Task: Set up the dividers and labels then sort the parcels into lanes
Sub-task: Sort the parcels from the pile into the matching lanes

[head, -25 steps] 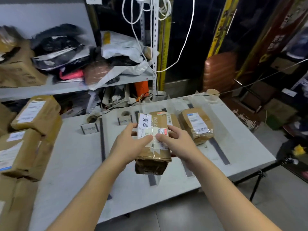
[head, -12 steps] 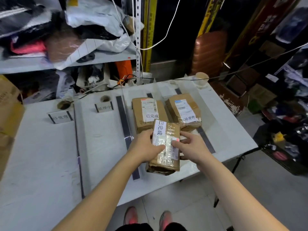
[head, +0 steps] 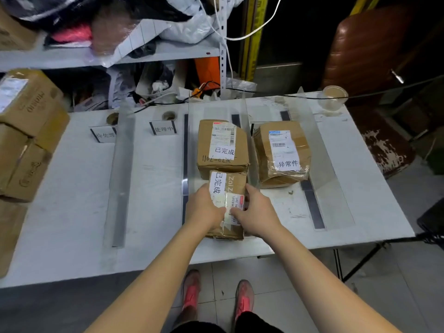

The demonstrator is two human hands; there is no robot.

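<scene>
Left hand (head: 204,207) and right hand (head: 258,212) are curling round the sides of a small brown parcel (head: 234,186), gripping it. It is lying low in a lane on the white table (head: 72,224), touching the bigger box (head: 222,145) behind it. Another box (head: 281,152) is sitting right of a clear divider (head: 245,116).

Pink-red shoes (head: 191,293), black shorts (head: 255,322)

Far parcel (head: 222,145) blocks way ahead; dividers (head: 185,145) wall both sides.
</scene>
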